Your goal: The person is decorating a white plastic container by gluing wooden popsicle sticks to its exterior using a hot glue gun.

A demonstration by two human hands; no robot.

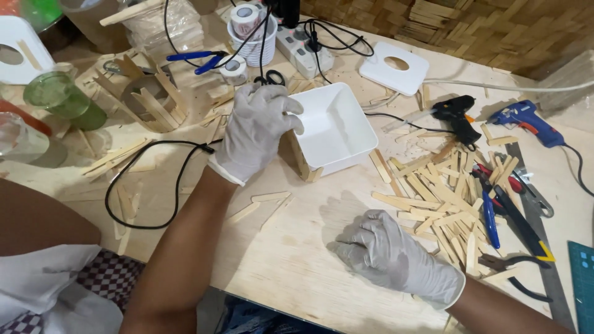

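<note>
White square box (334, 127) sits mid-table, open side up, with wooden sticks (301, 162) standing against its near-left wall. My left hand (257, 131), gloved, is draped over the box's left corner, fingers curled over the rim and thumb lying along the top edge, so it grips the box and the sticks at that wall. My right hand (390, 253), also gloved, rests on the table (291, 260) in front of me, well apart from the box, fingers bent loosely under; I cannot tell whether it holds anything (nothing shows between the fingers). Just right of that hand lies a loose pile of sticks (439, 198), with a blue-handled tool (489, 216) and a steel ruler (541, 229) along its far side. Two single sticks (260, 204) lie flat between my forearms. Behind the pile: a black glue gun (456, 117) and a blue glue gun (526, 120), both lying down. Behind the box: a white power strip (300, 49), a cup holding a tape roll (250, 28), and a white lid with a round hole (396, 68). To the left, a black cable (133, 185) loops across the table, and a round stick-clad holder (148, 99) stands beside a green cup (62, 99).
</note>
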